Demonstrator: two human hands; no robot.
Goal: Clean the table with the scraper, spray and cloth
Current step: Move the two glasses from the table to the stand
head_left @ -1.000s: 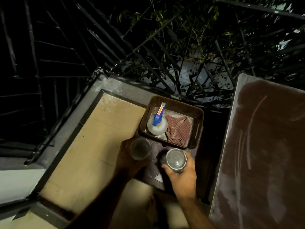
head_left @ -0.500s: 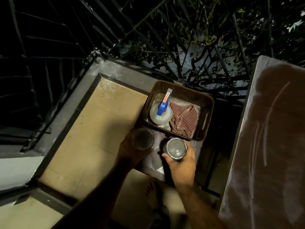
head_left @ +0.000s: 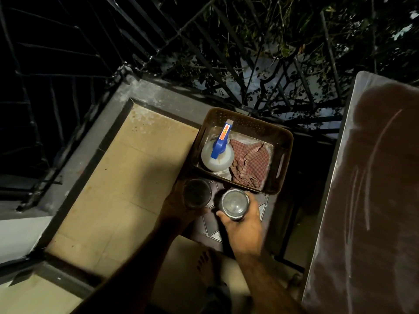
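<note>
The table [head_left: 374, 200] runs off the right and bottom edges; the left hand [head_left: 174, 205] is lost in shadow.

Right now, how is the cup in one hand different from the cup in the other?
The left hand grips a dark glass sitting in shadow; the right hand grips a shiny metal cup that catches the light. The dark glass looks see-through; the metal cup does not. Both are round, upright and open-topped, beside the brown basket.

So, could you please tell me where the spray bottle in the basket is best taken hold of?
Probably from above, by the neck under the blue trigger head. The spray bottle stands upright in the brown basket, whose walls hide its lower body, with the checked cloth close on its right.
</note>
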